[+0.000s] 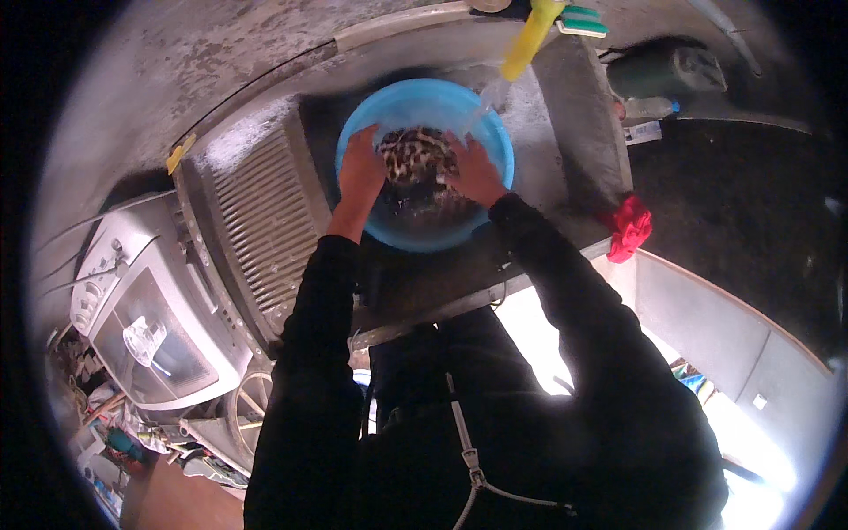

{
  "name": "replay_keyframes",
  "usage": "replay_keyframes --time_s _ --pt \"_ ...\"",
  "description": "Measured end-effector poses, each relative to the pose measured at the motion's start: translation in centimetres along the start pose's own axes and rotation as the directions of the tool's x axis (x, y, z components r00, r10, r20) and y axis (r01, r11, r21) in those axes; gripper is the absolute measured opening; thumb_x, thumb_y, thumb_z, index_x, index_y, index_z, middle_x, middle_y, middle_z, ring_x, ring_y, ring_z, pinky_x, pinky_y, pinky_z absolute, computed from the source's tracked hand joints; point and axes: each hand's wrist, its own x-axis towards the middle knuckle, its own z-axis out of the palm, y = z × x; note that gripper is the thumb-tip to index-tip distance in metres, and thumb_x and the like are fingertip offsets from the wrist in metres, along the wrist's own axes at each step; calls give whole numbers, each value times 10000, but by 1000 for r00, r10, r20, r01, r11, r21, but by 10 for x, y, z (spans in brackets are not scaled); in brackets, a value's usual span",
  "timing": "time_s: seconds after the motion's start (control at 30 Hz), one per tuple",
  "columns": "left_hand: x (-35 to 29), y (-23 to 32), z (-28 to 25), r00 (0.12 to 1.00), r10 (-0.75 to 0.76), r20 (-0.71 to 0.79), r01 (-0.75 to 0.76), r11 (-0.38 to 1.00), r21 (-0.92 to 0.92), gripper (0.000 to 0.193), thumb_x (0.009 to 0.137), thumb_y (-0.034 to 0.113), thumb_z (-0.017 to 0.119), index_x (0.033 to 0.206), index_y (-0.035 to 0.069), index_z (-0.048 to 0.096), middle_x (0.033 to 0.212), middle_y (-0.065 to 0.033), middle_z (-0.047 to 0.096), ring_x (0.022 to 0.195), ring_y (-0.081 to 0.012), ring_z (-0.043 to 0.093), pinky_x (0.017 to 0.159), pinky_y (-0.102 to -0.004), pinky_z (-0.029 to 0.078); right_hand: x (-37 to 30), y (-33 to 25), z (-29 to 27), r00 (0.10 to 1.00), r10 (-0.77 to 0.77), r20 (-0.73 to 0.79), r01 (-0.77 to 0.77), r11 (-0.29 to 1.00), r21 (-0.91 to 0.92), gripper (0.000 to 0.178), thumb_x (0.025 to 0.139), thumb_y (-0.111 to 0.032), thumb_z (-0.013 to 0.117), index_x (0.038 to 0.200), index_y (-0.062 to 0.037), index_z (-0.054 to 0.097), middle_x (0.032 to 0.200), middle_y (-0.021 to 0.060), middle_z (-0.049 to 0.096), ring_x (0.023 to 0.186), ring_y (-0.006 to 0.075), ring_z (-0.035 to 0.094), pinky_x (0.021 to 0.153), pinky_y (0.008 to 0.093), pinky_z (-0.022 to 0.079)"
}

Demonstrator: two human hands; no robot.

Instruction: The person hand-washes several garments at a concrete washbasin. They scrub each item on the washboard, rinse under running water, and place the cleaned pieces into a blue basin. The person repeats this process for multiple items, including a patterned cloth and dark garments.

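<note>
A light blue basin stands in the sink, with water in it. Between my hands, a wet brown-and-pale spotted cloth lies bunched in the water. On the cloth's left side my left hand reaches over the basin, its fingers bent in at the cloth's edge. My right hand grips the opposite edge, fingers curled onto the fabric. Some fingertips are hard to make out in the water. A clear stream falls into the basin from a yellow hose end above.
A ribbed washboard slab is left of the basin. Beyond it stands a white appliance with a dark door. A red cloth hangs at the sink's right corner. A green-and-white brush and a clear bottle lie farther back.
</note>
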Motion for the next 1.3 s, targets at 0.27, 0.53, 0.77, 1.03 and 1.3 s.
replay_keyframes --time_s 0.27,0.53,0.77,1.03,1.3 --pt "-47 9 22 959 115 260 -79 986 -144 761 770 125 736 1424 126 346 1381 -147 434 1241 -312 455 1015 -390 408 26 -23 -29 908 -207 364 27 896 442 510 748 -176 673 1228 -51 555 1073 187 622 1022 357 592 905 400 463" --pt "-56 39 2 920 -217 327 359 126 -925 469 891 170 571 1340 130 445 1228 -62 564 1114 -197 556 888 -327 479 0 -82 -134 938 -334 92 137 602 787 525 760 -40 599 1277 -89 518 1265 123 554 1153 285 547 955 357 437" --pt "-67 99 -18 940 -297 168 187 36 -982 438 963 -36 358 1387 78 355 1286 -97 508 1145 -224 536 919 -342 495 -30 -84 -111 787 246 566 -468 -360 807 525 912 -228 587 1390 -126 395 1358 132 426 1221 269 485 958 354 452" --pt "-122 99 -51 940 -279 197 295 373 -880 572 941 128 505 1455 136 255 1361 -124 448 1262 -280 434 976 -405 444 19 -102 -92 791 513 333 -375 -23 927 333 899 -330 623 1036 -27 599 904 82 658 805 193 649 701 355 520" --pt "-105 91 -43 973 -83 213 132 -561 -817 426 986 368 424 1304 88 470 1220 -95 544 1145 -238 524 916 -410 474 0 -187 -136 988 -55 147 -49 782 621 245 868 -277 623 871 -32 634 875 197 640 796 356 605 713 390 483"
